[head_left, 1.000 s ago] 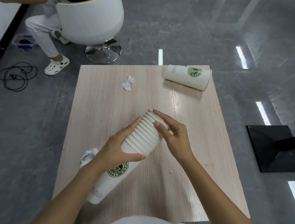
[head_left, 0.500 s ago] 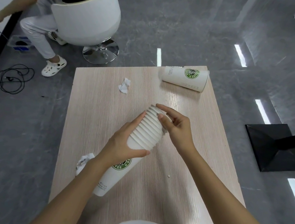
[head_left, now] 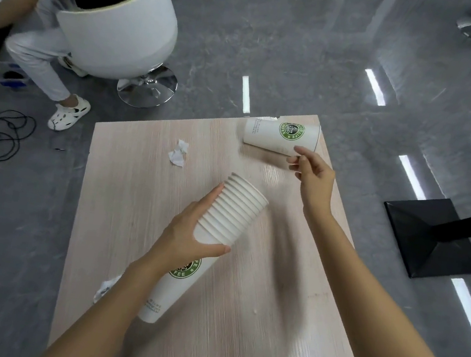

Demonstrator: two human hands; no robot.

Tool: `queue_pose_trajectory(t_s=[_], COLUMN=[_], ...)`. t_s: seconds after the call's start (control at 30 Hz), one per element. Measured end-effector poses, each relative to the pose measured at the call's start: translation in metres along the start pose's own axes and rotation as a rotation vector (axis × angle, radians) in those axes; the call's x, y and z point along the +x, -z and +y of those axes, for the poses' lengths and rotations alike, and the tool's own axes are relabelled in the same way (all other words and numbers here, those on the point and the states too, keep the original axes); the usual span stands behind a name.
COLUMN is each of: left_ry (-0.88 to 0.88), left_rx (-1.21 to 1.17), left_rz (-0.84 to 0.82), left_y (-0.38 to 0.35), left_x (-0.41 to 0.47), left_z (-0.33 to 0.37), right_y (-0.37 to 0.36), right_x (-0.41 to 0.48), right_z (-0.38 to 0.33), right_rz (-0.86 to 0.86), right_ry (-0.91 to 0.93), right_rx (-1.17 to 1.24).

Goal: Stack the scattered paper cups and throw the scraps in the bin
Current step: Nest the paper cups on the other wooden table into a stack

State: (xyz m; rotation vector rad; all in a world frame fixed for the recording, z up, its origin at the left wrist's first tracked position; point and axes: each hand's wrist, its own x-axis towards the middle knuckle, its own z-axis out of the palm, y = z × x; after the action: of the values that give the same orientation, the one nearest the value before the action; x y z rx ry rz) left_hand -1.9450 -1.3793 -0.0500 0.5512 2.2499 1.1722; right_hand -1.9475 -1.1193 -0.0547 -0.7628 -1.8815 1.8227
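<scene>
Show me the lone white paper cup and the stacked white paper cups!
Lone white paper cup [head_left: 273, 140]: head view, side wall beside logo.
Stacked white paper cups [head_left: 233, 212]: head view, ribbed rims.

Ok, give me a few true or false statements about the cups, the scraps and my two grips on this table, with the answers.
1. The left grip holds the stack of cups. True.
2. The single cup stands upright. False: it lies on its side near the far edge of the table.
3. The right grip holds a paper scrap. False: it holds nothing and hovers beside the single cup.
4. Two crumpled scraps lie on the table. True: the far scrap and the near scrap, which is partly hidden by the left forearm.
</scene>
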Motion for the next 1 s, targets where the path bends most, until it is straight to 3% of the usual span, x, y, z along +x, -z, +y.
queue_pose_trajectory(t_s=[0.33,0.57,1.0], left_ry=[-0.008,0.021,0.044], left_rx=[-0.019,-0.002,0.000], left_rz=[-0.040,-0.061,-0.075], left_y=[0.001,0.001,0.006], left_x=[0.045,0.055,0.053], left_z=[0.010,0.008,0.002], right_y=[0.022,0.012,0.004], right_x=[0.069,0.086,0.083], right_z=[0.024,0.032,0.031], right_rz=[0.213,0.043,0.105], right_ry=[0.026,0.002,-0.024], right_rx=[-0.189,-0.216,-0.079])
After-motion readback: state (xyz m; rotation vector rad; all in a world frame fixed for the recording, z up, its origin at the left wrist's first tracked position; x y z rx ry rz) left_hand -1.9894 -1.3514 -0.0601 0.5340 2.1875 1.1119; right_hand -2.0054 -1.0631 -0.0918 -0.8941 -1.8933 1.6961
